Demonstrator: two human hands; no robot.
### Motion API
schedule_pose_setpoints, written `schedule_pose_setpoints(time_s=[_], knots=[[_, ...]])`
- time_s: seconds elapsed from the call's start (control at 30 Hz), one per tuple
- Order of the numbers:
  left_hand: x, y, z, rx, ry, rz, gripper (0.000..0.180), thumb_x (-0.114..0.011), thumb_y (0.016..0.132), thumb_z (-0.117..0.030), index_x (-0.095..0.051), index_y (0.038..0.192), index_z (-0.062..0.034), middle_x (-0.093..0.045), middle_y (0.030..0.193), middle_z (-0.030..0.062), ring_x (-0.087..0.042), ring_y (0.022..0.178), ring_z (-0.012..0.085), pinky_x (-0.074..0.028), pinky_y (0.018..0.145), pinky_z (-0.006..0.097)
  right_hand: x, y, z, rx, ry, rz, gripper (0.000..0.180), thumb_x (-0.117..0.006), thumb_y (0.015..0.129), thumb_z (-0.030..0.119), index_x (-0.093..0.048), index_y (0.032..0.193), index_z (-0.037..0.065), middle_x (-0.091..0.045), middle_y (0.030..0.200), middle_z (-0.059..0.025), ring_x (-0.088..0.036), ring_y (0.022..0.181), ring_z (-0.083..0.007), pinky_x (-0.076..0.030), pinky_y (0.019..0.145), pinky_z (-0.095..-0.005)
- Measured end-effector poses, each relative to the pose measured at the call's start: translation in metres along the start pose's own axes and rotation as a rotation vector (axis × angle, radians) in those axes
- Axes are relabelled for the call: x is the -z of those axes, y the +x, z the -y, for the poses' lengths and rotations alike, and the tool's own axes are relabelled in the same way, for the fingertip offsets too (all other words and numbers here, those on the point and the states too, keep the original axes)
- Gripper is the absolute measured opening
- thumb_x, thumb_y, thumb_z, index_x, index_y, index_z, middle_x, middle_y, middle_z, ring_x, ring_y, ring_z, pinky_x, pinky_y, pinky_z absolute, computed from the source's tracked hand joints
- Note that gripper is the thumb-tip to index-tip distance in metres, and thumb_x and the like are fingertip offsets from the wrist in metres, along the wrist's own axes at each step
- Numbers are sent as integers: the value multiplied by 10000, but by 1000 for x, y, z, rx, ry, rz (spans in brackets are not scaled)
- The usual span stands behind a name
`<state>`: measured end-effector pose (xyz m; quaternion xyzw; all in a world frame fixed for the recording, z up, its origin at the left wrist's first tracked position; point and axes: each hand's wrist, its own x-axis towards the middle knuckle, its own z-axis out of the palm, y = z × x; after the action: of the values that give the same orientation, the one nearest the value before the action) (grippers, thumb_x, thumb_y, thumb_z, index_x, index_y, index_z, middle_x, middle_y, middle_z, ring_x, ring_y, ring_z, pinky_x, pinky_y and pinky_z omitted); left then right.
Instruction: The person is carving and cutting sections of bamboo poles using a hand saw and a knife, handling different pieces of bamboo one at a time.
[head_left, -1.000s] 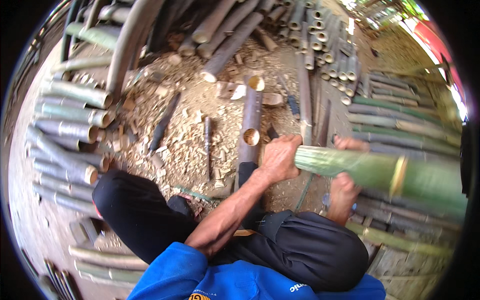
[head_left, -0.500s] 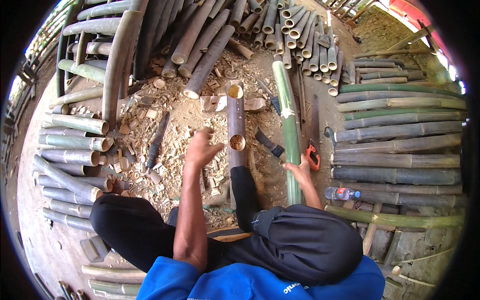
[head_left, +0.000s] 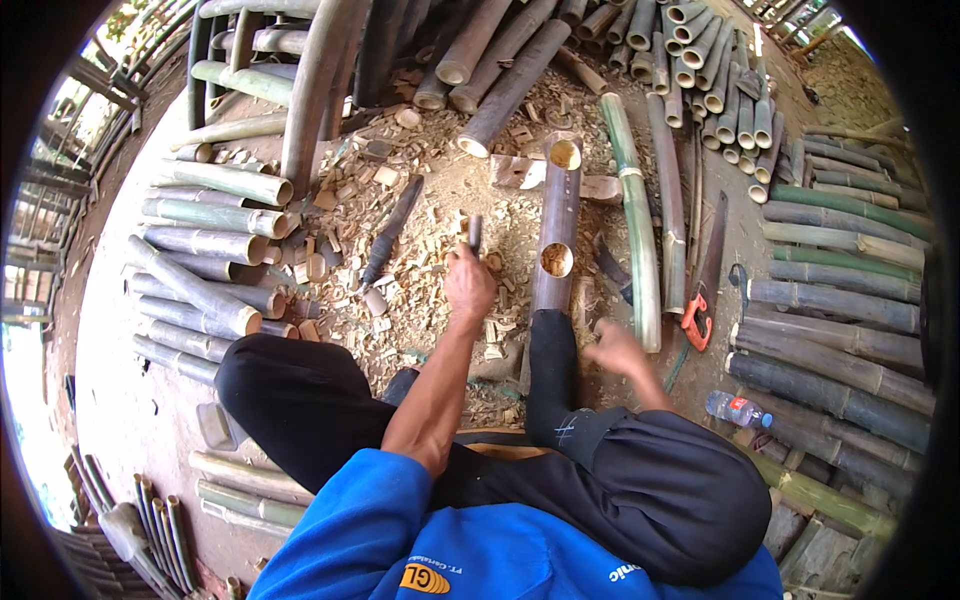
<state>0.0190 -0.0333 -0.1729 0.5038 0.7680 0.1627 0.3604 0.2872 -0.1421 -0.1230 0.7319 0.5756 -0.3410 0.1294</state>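
"What does the left hand [head_left: 470, 288] hold?"

"A slim dark tool [head_left: 475, 232]. A short, smooth end with a paler tip shows beyond the hand, above the wood chips [head_left: 430, 215]; the rest is hidden. The fingers look curled around it."

"And the work beside it?"

"Just to its right, a dark grey-brown bamboo tube [head_left: 556, 212] points away from the person. Two round holes on its upper side show yellowish insides. A black-clad leg [head_left: 553, 365] covers its near end, and a wooden block [head_left: 515, 172] shows on both sides near the far hole."

"The right hand [head_left: 620, 352]?"

"Right of that leg, by the near end of a glossy green pole [head_left: 637, 225]. It is blurred; I cannot tell whether its fingers are open or curled."

"Farther out?"

"A dark-handled knife [head_left: 392, 230] to the left, an orange-handled saw [head_left: 697, 320] and a plastic bottle [head_left: 738, 408] to the right."
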Motion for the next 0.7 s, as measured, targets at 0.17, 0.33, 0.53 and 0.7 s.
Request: schedule_pose_setpoints(time_s=[0.17,0.33,0.53,0.7], knots=[[72,77,8,-143,150,-269,229,-577,1001,-82,-548,1214,-3,-583,1025,232,-666,737,309,-587,566,424,-54,-39,-11,-99,189,52,835,-783,771,294,-418,1433,-61,-648,1220,-339,-625,1181,-489,-492,1032,-477],[169,145,53,-130,435,-303,290,-572,991,-82,-622,1276,-65,-618,1128,155,-652,984,275,-575,726,406,-111,-27,-23,1,284,-229,663,-775,779,288,-508,1310,-7,-661,1141,-311,-644,1102,-489,-506,965,-521],[162,136,63,-186,444,-569,396,-605,917,-98,-581,1313,-109,-554,1293,189,-517,1275,365,-463,974,525,-84,-59,-32,-28,215,-255,547,-744,805,314,-569,1234,24,-682,1090,-290,-664,1048,-483,-520,922,-548],[99,136,42,-483,70,-298,541,-787,868,-270,-578,1295,-11,-651,1178,232,-684,1017,362,-568,832,497,-78,-62,-16,-19,177,-244,525,-734,811,321,-580,1218,27,-686,1081,-285,-667,1040,-481,-522,915,-551]])
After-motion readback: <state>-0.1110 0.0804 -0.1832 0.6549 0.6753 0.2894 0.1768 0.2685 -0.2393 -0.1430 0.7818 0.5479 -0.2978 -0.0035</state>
